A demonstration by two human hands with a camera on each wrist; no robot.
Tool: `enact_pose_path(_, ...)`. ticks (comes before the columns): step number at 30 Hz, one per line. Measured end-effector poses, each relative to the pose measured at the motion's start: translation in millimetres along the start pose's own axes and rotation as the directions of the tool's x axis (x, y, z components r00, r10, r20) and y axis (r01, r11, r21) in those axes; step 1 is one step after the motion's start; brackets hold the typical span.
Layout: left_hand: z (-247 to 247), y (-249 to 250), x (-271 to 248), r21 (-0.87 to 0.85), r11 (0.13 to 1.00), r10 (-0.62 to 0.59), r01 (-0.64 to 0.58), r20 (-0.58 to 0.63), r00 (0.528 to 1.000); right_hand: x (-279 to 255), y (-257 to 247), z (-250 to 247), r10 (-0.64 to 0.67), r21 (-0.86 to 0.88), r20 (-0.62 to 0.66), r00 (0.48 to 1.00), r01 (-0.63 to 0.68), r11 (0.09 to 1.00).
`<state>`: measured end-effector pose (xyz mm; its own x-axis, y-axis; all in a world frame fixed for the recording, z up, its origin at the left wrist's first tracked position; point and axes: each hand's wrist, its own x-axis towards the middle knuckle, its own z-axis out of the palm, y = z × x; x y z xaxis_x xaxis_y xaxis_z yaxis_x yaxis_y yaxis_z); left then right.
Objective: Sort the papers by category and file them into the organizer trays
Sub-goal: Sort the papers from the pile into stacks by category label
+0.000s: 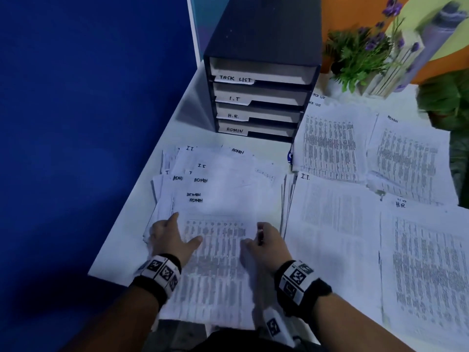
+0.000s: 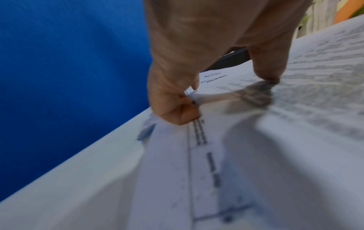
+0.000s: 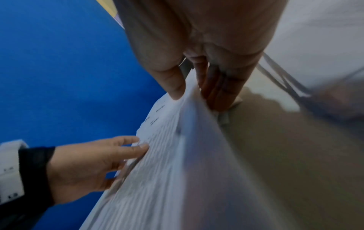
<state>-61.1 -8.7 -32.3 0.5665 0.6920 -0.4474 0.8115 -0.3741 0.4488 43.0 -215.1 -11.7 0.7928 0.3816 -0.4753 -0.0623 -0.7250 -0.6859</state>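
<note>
A printed stack headed ADMIN (image 1: 215,252) lies at the near left of the white table (image 1: 121,250). My left hand (image 1: 179,232) pinches its left edge, curled fingers (image 2: 177,112) under it and thumb on top. My right hand (image 1: 256,236) grips the right edge, thumb (image 3: 175,87) above and fingers below, lifting the sheets a little. Behind it fans a loose mix of I.T. and ADMIN sheets (image 1: 215,161). The dark organizer (image 1: 261,41) stands at the back with trays marked TASK LIST (image 1: 236,78), I.T, H.R. and ADMIN (image 1: 234,130).
To the right lie sorted piles: TASK LIST (image 1: 327,141), ADMIN (image 1: 406,153), I.T. (image 1: 327,212) and H.R. (image 1: 426,262). A potted plant with purple flowers (image 1: 360,52) stands behind them. A blue partition (image 1: 88,123) runs along the table's left edge.
</note>
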Motion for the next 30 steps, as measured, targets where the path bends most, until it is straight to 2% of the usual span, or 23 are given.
enact_pose_path(2, 4.5, 5.6, -4.6, -0.117, 0.99, 0.076, -0.073, 0.025, 0.997, -3.2, -1.9, 2.3, 0.004, 0.003, -0.054, 0.999, -0.004, 1.0)
enact_pose_path(4, 7.9, 8.5, -4.9, -0.252, 0.964, 0.103, -0.081, 0.074, 0.992, -1.1, 1.1, -0.5, 0.012, -0.002, -0.117, 0.993, -0.013, 1.0)
enact_pose_path(6, 7.4, 10.0, -1.0, -0.392, 0.919, 0.093, -0.046, 0.101, 0.99, 1.4, 2.8, -7.4, 0.012, 0.036, -0.209, 0.978, -0.004, 0.999)
enact_pose_path(9, 4.0, 9.9, 4.1, -0.534, 0.844, 0.034, 0.052, 0.15, 0.988, 9.5, 7.8, -17.6, 0.066, 0.201, -0.288, 0.955, -0.007, 0.98)
enact_pose_path(12, -1.5, 8.1, 7.1, -0.522, 0.852, 0.056, 0.047, 0.181, 0.982, 16.0, 13.0, -23.9, 0.093, 0.325, -0.291, 0.952, 0.007, 0.946)
enact_pose_path(15, -6.3, 4.7, 9.9, -0.544, 0.839, 0.102, 0.013, 0.181, 0.978, 19.3, 21.5, -24.5, 0.135, 0.343, -0.336, 0.932, -0.013, 0.939)
enact_pose_path(20, -8.5, -5.2, 19.0, -0.532, 0.847, 0.09, 0.006, 0.153, 0.984, 21.3, 33.8, -24.4, 0.229, 0.363, -0.379, 0.897, -0.084, 0.928)
enact_pose_path(25, -14.8, -13.2, 26.8, -0.472, 0.881, 0.055, -0.01, 0.08, 0.995, 20.4, 42.0, -25.7, 0.307, 0.528, -0.315, 0.898, -0.103, 0.843)
enact_pose_path(30, -18.2, -16.7, 29.7, -0.482, 0.875, 0.074, -0.038, 0.056, 0.996, 14.3, 35.5, -21.2, 0.302, 0.64, -0.23, 0.925, -0.09, 0.763)
